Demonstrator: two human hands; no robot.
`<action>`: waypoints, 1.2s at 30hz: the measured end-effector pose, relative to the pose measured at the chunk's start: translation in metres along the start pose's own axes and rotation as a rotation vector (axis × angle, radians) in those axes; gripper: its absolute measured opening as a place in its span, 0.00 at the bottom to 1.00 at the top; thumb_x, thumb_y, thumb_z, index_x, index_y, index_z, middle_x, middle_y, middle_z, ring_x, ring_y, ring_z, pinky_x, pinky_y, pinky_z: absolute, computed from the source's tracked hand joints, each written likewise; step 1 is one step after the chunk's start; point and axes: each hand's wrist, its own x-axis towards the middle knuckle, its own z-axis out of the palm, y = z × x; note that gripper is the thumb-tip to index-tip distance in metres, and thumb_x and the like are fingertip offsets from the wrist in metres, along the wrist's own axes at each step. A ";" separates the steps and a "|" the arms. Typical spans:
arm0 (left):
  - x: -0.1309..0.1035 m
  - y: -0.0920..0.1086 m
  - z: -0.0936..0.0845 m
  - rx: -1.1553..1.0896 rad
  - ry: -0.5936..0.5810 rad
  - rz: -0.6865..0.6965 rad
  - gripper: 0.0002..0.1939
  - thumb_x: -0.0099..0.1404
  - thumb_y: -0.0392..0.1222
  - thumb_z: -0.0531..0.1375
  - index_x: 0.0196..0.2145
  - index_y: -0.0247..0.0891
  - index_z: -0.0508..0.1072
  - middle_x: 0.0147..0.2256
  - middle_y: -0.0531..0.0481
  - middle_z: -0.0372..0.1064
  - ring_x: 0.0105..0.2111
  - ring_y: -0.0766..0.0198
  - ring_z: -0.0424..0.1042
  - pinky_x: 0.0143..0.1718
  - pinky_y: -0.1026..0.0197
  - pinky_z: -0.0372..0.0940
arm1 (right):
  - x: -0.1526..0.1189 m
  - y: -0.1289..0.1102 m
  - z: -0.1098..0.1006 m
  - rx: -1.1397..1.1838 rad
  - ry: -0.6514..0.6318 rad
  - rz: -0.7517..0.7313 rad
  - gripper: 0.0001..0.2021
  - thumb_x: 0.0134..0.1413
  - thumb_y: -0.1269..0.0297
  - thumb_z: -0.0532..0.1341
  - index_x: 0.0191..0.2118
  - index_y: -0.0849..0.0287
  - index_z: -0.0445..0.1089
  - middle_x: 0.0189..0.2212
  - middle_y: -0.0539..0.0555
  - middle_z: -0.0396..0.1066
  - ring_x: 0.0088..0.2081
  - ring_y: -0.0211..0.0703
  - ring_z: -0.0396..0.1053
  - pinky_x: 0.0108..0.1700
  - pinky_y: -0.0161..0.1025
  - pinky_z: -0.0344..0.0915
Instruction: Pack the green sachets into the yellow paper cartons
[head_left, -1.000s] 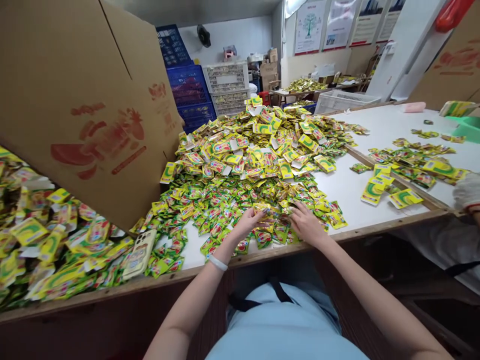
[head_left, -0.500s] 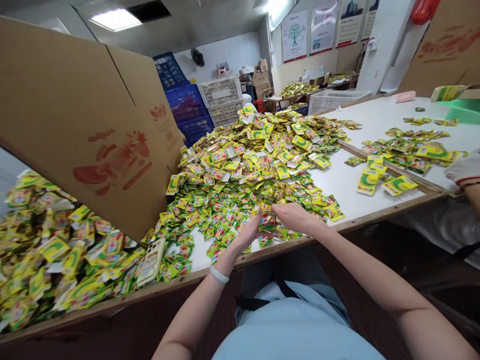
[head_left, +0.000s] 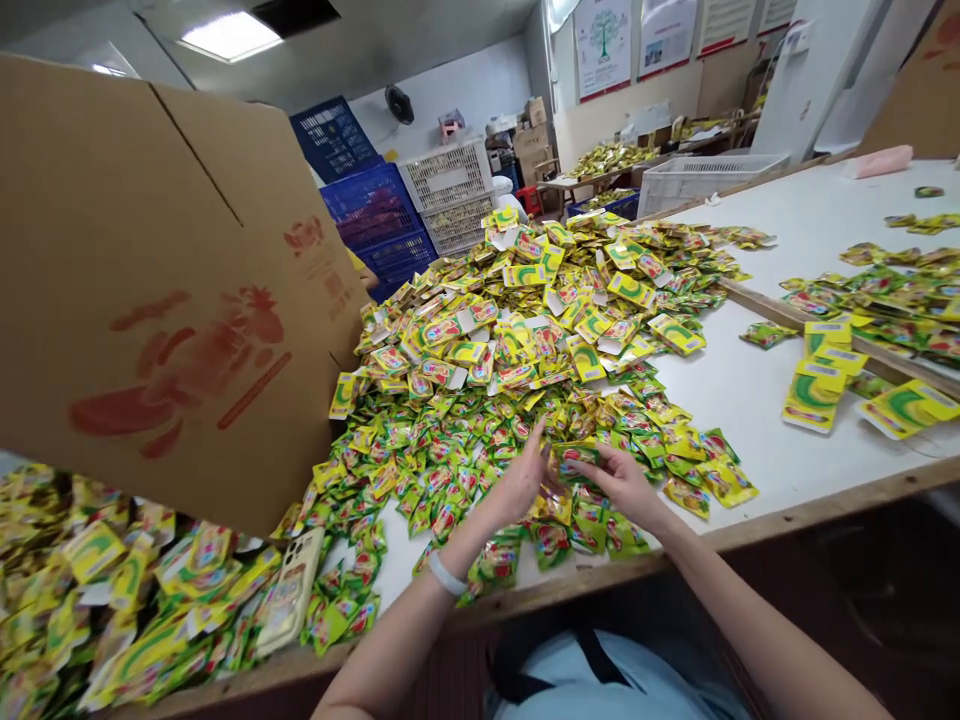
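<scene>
Over the near edge of a heap of small shiny green sachets (head_left: 439,475), my two hands are close together. My right hand (head_left: 626,487) pinches a green sachet (head_left: 576,456) with red print between thumb and fingers. Just left of it, my left hand (head_left: 523,483) has its thumb raised and apart from its fingers, which are partly hidden beside the sachet. Whether those fingers touch it I cannot tell. Several loose green sachets (head_left: 589,525) lie below my hands near the table edge. Yellow flat packets (head_left: 525,275) with white flaps are piled behind.
A big cardboard box (head_left: 187,260) leans at left above more yellow packets (head_left: 90,550). A phone (head_left: 292,590) lies by the wooden table edge (head_left: 825,510). Yellow cards (head_left: 814,395) sit at right near a wooden divider (head_left: 765,305). Blue crates (head_left: 382,220) stand behind.
My hands have moved slightly apart, and the green sachet now shows between them. The view has shifted, and the other person's arm at right has left it.
</scene>
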 end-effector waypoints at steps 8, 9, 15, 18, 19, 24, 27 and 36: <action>0.123 -0.017 -0.105 0.963 0.302 0.200 0.26 0.62 0.27 0.55 0.57 0.35 0.71 0.60 0.37 0.67 0.69 0.43 0.49 0.69 0.36 0.34 | 0.007 0.001 -0.039 -0.016 0.159 0.114 0.18 0.51 0.48 0.69 0.40 0.57 0.77 0.37 0.54 0.78 0.41 0.46 0.76 0.47 0.44 0.73; 0.126 -0.021 -0.109 1.020 0.301 0.228 0.23 0.62 0.27 0.55 0.54 0.37 0.73 0.56 0.40 0.71 0.68 0.44 0.52 0.69 0.35 0.35 | 0.008 0.000 -0.039 0.005 0.138 0.139 0.18 0.51 0.49 0.70 0.42 0.57 0.77 0.38 0.53 0.78 0.42 0.45 0.75 0.47 0.43 0.73; 0.064 -0.033 -0.087 0.851 0.438 0.635 0.13 0.66 0.35 0.60 0.45 0.47 0.78 0.55 0.47 0.73 0.66 0.49 0.56 0.65 0.37 0.49 | 0.015 -0.011 -0.025 0.509 -0.007 0.398 0.17 0.44 0.52 0.74 0.35 0.57 0.75 0.32 0.49 0.77 0.31 0.39 0.75 0.29 0.35 0.74; 0.030 -0.036 -0.056 0.587 0.420 0.759 0.14 0.68 0.36 0.59 0.46 0.52 0.78 0.65 0.50 0.59 0.69 0.49 0.50 0.67 0.39 0.50 | 0.017 -0.008 -0.010 0.591 -0.084 0.474 0.16 0.44 0.53 0.75 0.33 0.58 0.75 0.30 0.49 0.77 0.22 0.33 0.70 0.20 0.30 0.69; 0.024 -0.037 -0.045 0.417 0.437 0.703 0.15 0.69 0.38 0.58 0.50 0.53 0.76 0.68 0.51 0.54 0.70 0.50 0.47 0.68 0.40 0.49 | 0.017 -0.007 -0.004 0.586 -0.081 0.477 0.16 0.45 0.53 0.74 0.33 0.58 0.75 0.29 0.48 0.76 0.20 0.32 0.69 0.18 0.29 0.67; 0.009 -0.035 -0.003 -0.404 0.256 0.151 0.31 0.72 0.62 0.47 0.63 0.43 0.66 0.62 0.42 0.65 0.66 0.47 0.56 0.64 0.42 0.58 | 0.006 0.003 0.019 0.423 -0.018 0.448 0.18 0.47 0.50 0.72 0.36 0.59 0.75 0.28 0.50 0.76 0.23 0.37 0.72 0.16 0.29 0.66; 0.005 -0.034 0.010 -0.649 0.112 -0.089 0.29 0.66 0.62 0.58 0.55 0.38 0.74 0.54 0.40 0.74 0.59 0.45 0.67 0.59 0.45 0.64 | -0.001 -0.001 0.016 0.236 0.015 0.393 0.19 0.48 0.51 0.72 0.41 0.59 0.76 0.35 0.53 0.77 0.27 0.40 0.74 0.18 0.32 0.70; -0.009 -0.014 0.010 -0.749 -0.012 -0.155 0.27 0.49 0.59 0.72 0.36 0.34 0.73 0.30 0.50 0.72 0.30 0.64 0.70 0.37 0.60 0.69 | 0.032 -0.046 0.013 -0.273 0.152 -0.157 0.05 0.58 0.63 0.66 0.40 0.54 0.73 0.33 0.53 0.73 0.24 0.38 0.69 0.21 0.35 0.68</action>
